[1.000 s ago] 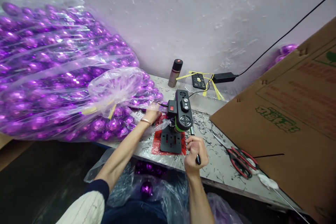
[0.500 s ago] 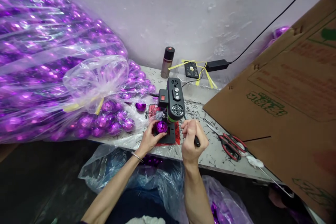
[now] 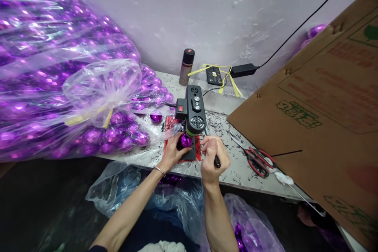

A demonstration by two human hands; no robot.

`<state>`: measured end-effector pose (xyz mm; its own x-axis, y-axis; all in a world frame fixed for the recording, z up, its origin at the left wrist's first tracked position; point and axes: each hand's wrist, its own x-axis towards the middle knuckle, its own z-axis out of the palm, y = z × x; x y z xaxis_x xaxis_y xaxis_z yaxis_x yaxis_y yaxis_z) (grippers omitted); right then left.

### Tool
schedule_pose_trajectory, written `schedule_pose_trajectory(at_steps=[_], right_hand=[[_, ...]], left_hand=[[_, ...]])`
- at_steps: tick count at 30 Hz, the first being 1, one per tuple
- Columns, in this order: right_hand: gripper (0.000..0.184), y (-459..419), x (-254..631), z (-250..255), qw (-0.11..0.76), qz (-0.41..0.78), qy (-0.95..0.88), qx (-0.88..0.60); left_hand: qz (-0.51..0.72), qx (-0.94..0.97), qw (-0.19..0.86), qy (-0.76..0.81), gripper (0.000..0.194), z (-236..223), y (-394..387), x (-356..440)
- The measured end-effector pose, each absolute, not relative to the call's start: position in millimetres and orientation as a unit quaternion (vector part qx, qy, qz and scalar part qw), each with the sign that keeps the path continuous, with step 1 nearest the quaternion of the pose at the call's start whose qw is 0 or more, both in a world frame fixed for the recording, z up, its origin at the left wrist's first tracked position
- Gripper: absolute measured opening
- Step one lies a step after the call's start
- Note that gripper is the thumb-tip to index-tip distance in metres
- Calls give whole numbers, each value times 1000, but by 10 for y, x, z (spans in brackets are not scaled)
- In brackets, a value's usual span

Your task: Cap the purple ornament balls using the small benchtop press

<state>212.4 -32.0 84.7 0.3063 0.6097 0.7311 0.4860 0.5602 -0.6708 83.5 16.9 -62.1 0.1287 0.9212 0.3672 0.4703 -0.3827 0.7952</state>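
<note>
A shiny purple ball [image 3: 186, 140] sits under the head of a small black press machine [image 3: 195, 106]. My left hand [image 3: 171, 152] grips this ball between thumb and fingers, above the machine's dark base [image 3: 189, 154]. The machine's head hides the ball's top. My right hand [image 3: 215, 159] is closed in a fist around a black-ended lever handle [image 3: 217, 161] at the machine's right side. Red sheeting [image 3: 169, 123] lies beneath the base.
A big clear bag of purple balls [image 3: 97, 71] fills the left. Red-handled scissors [image 3: 260, 161] lie beside a cardboard box [image 3: 319, 122] on the right. A spray can [image 3: 186, 67] stands behind the machine. Black scraps [image 3: 217, 124] litter the table. One loose purple piece [image 3: 156, 118] lies left.
My left hand has moved the purple ball to the right and in beneath the machine's head. My right hand stays closed on the lever handle. The whole view has shifted slightly.
</note>
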Motion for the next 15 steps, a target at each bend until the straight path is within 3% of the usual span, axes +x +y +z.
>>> schedule_pose_trajectory(at_steps=[15], right_hand=[[33,-312,2124,489,666,-1,-600,-443]], left_hand=[[442,688,295,494,62,-589,132,827]])
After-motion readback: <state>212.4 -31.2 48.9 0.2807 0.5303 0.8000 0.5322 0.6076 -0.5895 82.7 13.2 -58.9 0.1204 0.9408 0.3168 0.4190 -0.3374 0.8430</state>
